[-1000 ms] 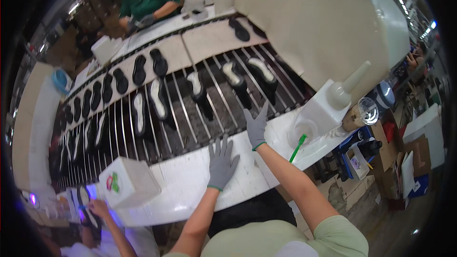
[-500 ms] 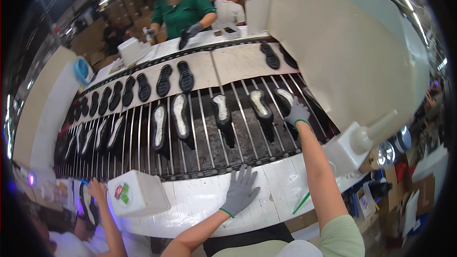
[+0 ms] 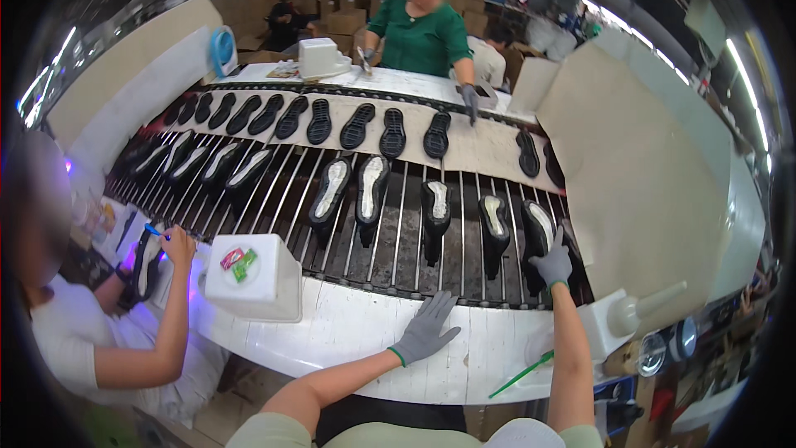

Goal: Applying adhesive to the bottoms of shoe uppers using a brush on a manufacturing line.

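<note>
At far left, a co-worker in a white shirt (image 3: 62, 340) bends over a dark shoe upper (image 3: 148, 259), one hand (image 3: 178, 242) holding a small blue tool above it. Just beside that hand, a white plastic container (image 3: 253, 286) with a red and green label stands on the white desk (image 3: 348, 332). The person's left hand (image 3: 424, 329), in a grey glove with a green cuff, rests flat on the desk near its far edge, fingers (image 3: 444, 303) spread open and gripping nothing. Beyond the desk, a conveyor of metal rods (image 3: 398, 241) carries a row of dark shoes with pale insoles, running from far left to right. The person's right hand (image 3: 553, 263), gloved the same, reaches over the desk's edge onto the rods, its fingers curled on the rightmost dark shoe (image 3: 537, 232), which stands on the conveyor at the right end of the row. A green brush (image 3: 521, 374) lies on the desk below that arm, near a white glue bottle (image 3: 634, 315). Behind the rods, black soles (image 3: 393, 133) lie on a pale belt, where a person in a green top (image 3: 423, 37) works.
</note>
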Available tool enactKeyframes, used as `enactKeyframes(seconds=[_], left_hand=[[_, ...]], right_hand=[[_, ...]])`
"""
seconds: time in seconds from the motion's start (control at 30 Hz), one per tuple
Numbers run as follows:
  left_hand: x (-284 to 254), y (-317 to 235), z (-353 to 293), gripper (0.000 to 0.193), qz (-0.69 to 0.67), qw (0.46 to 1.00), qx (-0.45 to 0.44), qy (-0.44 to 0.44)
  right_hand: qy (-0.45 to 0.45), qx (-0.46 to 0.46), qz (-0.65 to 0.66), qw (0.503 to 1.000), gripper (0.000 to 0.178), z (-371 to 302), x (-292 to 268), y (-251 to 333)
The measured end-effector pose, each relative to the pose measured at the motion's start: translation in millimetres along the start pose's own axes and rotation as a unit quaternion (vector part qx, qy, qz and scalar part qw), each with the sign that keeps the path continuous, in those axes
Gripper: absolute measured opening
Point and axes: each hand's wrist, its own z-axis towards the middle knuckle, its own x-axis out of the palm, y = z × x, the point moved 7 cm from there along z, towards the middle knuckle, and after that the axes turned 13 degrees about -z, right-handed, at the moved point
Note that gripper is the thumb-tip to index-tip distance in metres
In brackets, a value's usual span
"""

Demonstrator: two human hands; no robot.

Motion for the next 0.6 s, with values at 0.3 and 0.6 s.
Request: enactKeyframes(seconds=[0.3, 0.6], left_hand=[[-3.8, -14.5, -3.4, 0.061, -0.365, 0.914, -0.172, 0.032], [-19.1, -84.3, -70.6, 0.04, -0.657, 0.635, -0.4, 0.066]], right_hand=[[0.165, -0.091, 0.705, 0.684, 0.066, -192.4, -73.2, 7.8], [0.275, -0.222, 0.5, 0.791, 0.077, -312.9, -41.3, 33.5]])
